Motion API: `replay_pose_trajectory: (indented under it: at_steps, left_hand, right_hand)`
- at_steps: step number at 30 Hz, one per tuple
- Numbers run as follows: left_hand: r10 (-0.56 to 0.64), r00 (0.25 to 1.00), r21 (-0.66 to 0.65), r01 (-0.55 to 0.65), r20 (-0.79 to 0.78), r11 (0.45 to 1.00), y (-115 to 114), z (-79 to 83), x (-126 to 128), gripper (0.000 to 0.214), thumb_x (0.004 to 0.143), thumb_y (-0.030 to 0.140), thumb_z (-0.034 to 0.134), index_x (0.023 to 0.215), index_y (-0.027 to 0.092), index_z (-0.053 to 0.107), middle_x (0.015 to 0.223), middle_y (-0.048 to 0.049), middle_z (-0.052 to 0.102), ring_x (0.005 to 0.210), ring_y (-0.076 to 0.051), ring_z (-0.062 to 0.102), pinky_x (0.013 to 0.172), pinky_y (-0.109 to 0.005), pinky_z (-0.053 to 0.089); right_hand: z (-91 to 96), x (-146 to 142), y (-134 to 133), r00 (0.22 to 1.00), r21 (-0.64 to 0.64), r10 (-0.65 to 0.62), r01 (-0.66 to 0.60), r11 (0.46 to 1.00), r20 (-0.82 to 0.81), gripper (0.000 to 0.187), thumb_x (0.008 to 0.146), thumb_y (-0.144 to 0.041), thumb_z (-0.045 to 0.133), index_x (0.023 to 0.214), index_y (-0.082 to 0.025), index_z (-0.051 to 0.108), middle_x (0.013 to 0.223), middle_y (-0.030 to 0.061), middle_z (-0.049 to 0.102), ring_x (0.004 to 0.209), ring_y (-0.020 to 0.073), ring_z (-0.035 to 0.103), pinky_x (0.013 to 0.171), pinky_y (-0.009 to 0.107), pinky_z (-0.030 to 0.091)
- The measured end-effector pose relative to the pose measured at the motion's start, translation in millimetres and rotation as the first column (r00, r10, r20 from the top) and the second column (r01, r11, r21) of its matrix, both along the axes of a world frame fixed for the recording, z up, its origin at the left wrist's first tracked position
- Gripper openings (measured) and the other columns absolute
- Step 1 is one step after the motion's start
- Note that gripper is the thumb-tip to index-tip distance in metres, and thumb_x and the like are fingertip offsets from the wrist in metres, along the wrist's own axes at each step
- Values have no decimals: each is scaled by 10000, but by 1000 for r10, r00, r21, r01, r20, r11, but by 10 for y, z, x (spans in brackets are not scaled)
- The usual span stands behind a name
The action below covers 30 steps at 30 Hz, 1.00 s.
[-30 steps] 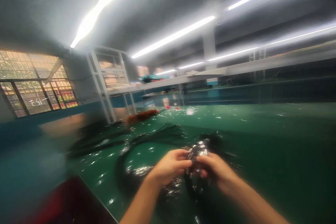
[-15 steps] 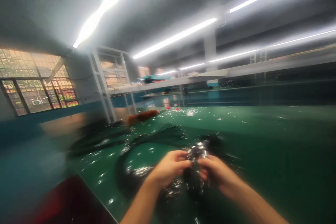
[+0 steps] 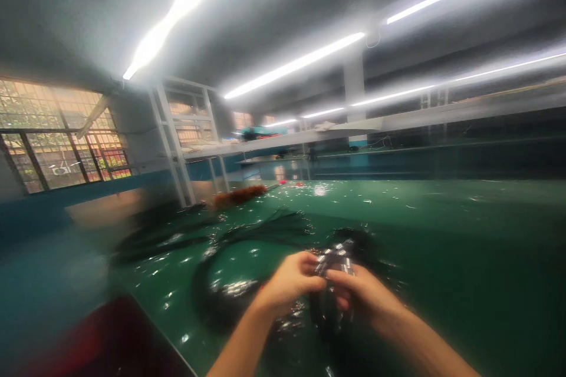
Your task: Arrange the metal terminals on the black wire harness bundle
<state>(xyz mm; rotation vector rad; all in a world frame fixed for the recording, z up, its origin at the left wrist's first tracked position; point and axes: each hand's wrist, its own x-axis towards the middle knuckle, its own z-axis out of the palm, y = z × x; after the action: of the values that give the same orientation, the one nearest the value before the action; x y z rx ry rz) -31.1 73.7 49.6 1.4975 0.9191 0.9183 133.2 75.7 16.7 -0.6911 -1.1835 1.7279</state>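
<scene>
Both hands meet over the green tabletop (image 3: 411, 283), around a bundle of black cables with shiny silvery ends (image 3: 336, 252). My left hand (image 3: 294, 280) pinches the bundle from the left, thumb pointing inward. From the other side my right hand (image 3: 365, 291) grips it, with the thumb laid across the front. Black strands hang below the fingers, and blur hides how the ends are arranged. A thick curved bundle of black cables (image 3: 203, 291) lies on the table beside my left hand, with its own bright, shiny spots.
More black cables (image 3: 154, 241) lie farther left. A reddish-brown bundle (image 3: 241, 195) and small red items (image 3: 283, 182) are at the far edge. A white rack (image 3: 172, 141) and a long shelf (image 3: 274, 142) stand behind. Something dark red (image 3: 97, 341) is at lower left.
My right hand has shifted slightly left, its thumb now nearer my left thumb. The silvery ends tilt a little differently. The cables on the table look unchanged.
</scene>
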Motion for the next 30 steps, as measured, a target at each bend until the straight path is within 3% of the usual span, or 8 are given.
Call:
replay_pose_trajectory:
  at_steps: [9, 18, 30]
  left_hand:
    - [3, 1000, -119, 0, 26, 993, -34, 47, -22, 297, 642, 123, 668, 927, 176, 599, 839, -18, 657, 676, -84, 571, 594, -191, 369]
    - [-92, 992, -215, 109, 87, 971, -42, 71, -55, 335, 641, 224, 715, 955, 175, 607, 845, -27, 631, 737, -115, 580, 704, -258, 399]
    - [-158, 979, -217, 183, 129, 959, 9, -12, -27, 428, 580, 95, 730, 978, 157, 586, 894, -54, 655, 777, -140, 609, 736, -273, 423]
  right_hand:
    - [-37, 13, 26, 1000, -13, 4, -4, 1000, 6, 216, 665, -339, 659, 658, -172, 521, 437, -72, 437, 390, 77, 413, 435, 224, 325]
    - [-21, 48, 22, 996, 15, -7, 6, 1000, 86, 275, 628, -389, 697, 662, -160, 548, 436, -63, 463, 399, 85, 428, 444, 235, 317]
    - [8, 71, -11, 990, 28, -37, 34, 999, 133, 282, 639, -390, 676, 558, -166, 526, 403, -55, 460, 395, 95, 428, 461, 254, 301]
